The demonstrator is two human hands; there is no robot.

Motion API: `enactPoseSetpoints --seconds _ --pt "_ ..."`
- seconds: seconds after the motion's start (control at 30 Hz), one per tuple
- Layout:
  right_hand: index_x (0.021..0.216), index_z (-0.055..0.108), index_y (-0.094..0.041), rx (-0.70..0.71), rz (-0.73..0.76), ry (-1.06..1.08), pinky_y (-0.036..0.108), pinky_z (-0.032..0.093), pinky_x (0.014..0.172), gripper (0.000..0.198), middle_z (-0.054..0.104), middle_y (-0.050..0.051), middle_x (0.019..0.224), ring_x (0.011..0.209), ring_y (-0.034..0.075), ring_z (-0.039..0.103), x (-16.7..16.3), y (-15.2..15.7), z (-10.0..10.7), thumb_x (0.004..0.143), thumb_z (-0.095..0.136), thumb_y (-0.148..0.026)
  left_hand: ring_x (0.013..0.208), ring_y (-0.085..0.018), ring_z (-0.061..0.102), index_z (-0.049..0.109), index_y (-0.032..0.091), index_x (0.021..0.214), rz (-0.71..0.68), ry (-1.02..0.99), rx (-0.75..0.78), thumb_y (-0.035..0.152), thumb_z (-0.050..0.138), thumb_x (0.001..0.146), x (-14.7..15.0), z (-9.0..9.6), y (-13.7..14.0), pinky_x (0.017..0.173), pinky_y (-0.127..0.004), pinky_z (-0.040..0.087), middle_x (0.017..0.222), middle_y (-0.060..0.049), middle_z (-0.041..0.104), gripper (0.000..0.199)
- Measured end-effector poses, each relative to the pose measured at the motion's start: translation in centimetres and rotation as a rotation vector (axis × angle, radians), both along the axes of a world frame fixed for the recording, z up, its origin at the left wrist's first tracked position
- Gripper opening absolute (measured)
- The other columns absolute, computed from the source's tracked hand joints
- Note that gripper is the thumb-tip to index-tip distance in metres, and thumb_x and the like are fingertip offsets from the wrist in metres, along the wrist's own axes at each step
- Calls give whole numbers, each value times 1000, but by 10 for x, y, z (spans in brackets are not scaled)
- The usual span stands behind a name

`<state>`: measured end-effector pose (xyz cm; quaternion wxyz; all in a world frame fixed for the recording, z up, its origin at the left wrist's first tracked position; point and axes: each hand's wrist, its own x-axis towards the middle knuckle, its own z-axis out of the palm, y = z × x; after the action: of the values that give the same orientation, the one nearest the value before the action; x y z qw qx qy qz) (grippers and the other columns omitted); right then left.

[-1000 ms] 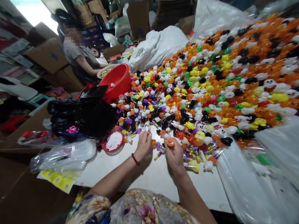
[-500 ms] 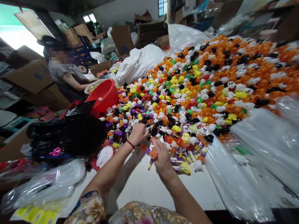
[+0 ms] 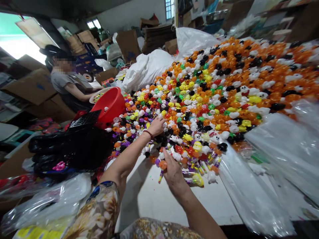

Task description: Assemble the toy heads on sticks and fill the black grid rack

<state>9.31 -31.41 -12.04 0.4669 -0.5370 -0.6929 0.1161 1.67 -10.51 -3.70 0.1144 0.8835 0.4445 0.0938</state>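
Note:
My left hand, with a beaded bracelet at the wrist, reaches over the near part of a heap of small plastic toys. Its fingers point forward and look loosely apart, just above black and white pieces; the tips are partly hidden. Nearer to me, my right hand is closed around several small tube toys. An orange-topped tube toy sticks out on the left side of that hand, its patterned tube pointing down. More toys with patterned tubes lie just right of the right hand.
A red basin tilts at the heap's left edge, behind black plastic bags. Clear plastic bags cover the table's right side. Across on the left, another person handles a shallow bowl. White sacks lie behind.
My left hand has moved forward and to the right, farther over the heap. My right hand stays in nearly the same place, still holding the tube toys.

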Motion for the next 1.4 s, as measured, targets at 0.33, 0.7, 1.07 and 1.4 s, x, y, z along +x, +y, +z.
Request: enactPoseSetpoints --seconds 0.33,0.7,1.07,1.4 --pt "142 51 -18 -70 -8 248 40 59 91 63 71 13 120 107 27 69 -3 -1 3 80 47 -8 111 -26 56 65 18 109 2 -7 23 21 60 85 -3 -10 13 98 -41 42 118 -13 60 25" --pt "117 70 -23 -280 54 751 40 55 95 34 74 8 110 103 23 69 4 1 24 87 65 -37 68 -11 49 62 19 98 184 -849 -683 64 66 75 -86 -2 -112 62 -24 43 83 0 57 50" --pt "101 77 -21 -416 118 871 41 58 86 34 77 9 102 92 24 71 4 0 33 76 75 -44 64 -10 46 51 20 79 236 -850 -827 73 61 72 -80 -6 -140 55 -21 40 71 4 48 55" --pt "88 68 -20 -423 60 744 30 53 66 27 70 2 77 70 17 64 2 0 23 77 72 -45 63 -11 42 47 21 79 274 -807 -754 65 54 82 -71 -21 -148 53 -22 36 70 4 45 44"
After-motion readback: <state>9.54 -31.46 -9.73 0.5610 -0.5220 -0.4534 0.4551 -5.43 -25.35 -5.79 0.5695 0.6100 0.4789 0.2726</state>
